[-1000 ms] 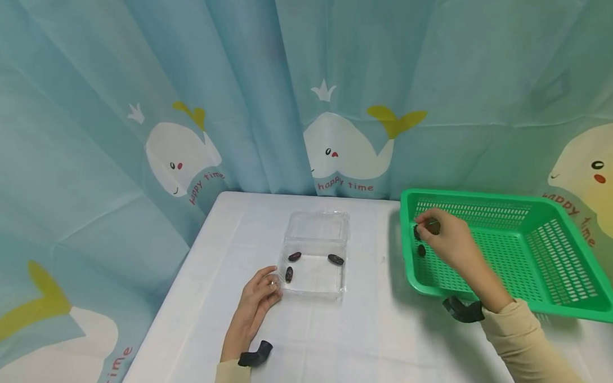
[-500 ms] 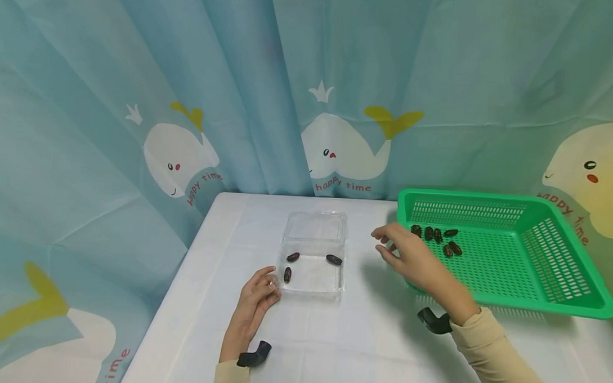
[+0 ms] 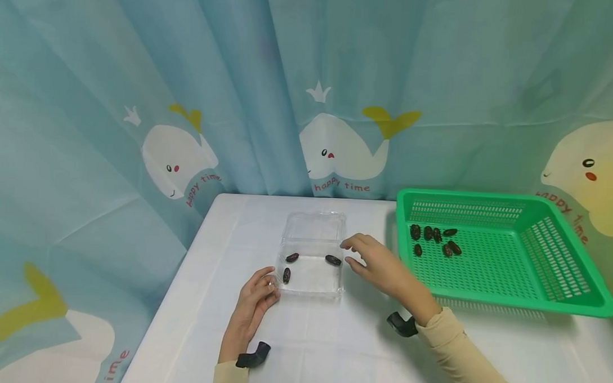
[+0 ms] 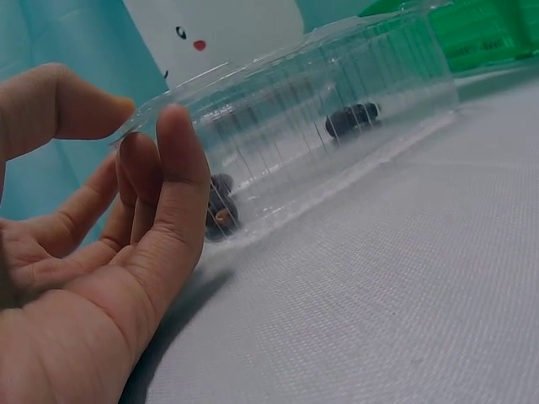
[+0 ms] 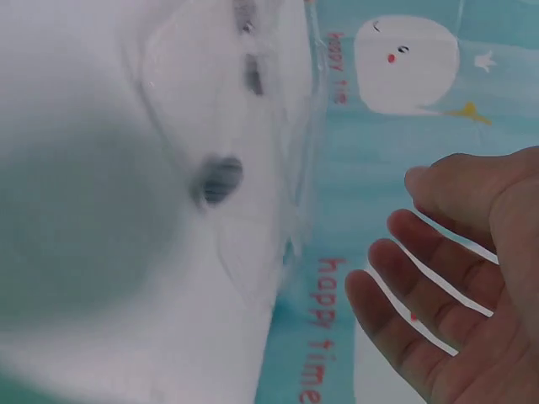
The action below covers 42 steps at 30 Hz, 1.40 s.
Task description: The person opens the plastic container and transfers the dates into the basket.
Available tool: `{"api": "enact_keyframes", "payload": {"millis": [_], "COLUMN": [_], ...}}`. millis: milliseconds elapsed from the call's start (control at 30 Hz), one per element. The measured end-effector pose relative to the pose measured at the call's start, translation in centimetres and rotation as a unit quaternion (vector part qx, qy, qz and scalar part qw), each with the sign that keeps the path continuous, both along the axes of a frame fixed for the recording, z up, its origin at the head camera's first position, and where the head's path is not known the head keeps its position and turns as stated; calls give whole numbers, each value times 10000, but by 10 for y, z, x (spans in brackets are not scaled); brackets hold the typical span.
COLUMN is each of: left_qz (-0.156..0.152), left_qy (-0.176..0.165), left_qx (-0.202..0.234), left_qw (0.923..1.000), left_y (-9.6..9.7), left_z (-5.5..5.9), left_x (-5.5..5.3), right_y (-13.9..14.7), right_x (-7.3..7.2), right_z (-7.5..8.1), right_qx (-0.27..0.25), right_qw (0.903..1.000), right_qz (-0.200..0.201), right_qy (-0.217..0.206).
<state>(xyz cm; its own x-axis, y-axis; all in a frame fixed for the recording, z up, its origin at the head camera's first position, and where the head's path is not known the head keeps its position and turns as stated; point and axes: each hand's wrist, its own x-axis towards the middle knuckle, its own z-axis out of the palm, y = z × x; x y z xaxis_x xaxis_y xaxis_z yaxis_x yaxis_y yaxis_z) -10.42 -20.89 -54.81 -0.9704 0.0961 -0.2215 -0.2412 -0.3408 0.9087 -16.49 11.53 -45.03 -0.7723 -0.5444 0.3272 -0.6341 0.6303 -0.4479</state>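
A clear plastic clamshell box [image 3: 313, 293] lies with its lid folded back, and dark, wrinkled dates rest in it: one date [image 3: 333, 260] at the right and two at the left. At the box's near left corner my left hand [image 3: 254, 299] pinches the rim between thumb and fingers; the left wrist view shows this grip close up. Over the box's right edge hovers my right hand [image 3: 380, 267], its fingers spread and loosely bent. In the right wrist view nothing shows between the right thumb [image 5: 455, 189] and fingers.
A green slotted basket [image 3: 505, 303] stands at the right, with several dates [image 3: 437, 234] gathered toward its left end. The white-covered table [image 3: 321, 350] runs up to a blue curtain [image 3: 259, 88] printed with whales.
My right hand has moved left out of the basket, across the table to the box's right side. My left hand keeps its hold on the box, and the dates in the box lie as before.
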Motion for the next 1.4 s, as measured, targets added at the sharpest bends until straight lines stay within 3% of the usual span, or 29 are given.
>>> {"api": "enact_keyframes", "payload": {"millis": [400,967,1133,1400], "left_qz": [74,72,84,67], "left_qy": [-95,-144,-129,-168], "left_qx": [90,76,124,92], "left_qw": [9999,9998,9998,9998], "left_y": [-1,-1,0,0], "left_z": [-1,1,0,0], "left_x": [1,-1,0,-2], "right_y": [-40,-64,-67,-70], "right_x": [-3,-11,-8,-11], "right_z": [-13,-30,-38,-43], "right_qx": [412,1480,1572,1290], "right_qw": [9989,9839,9837,9881], "right_qz": [-194,-785,-847,-802], "right_qy": [-54,621,236,-256]}}
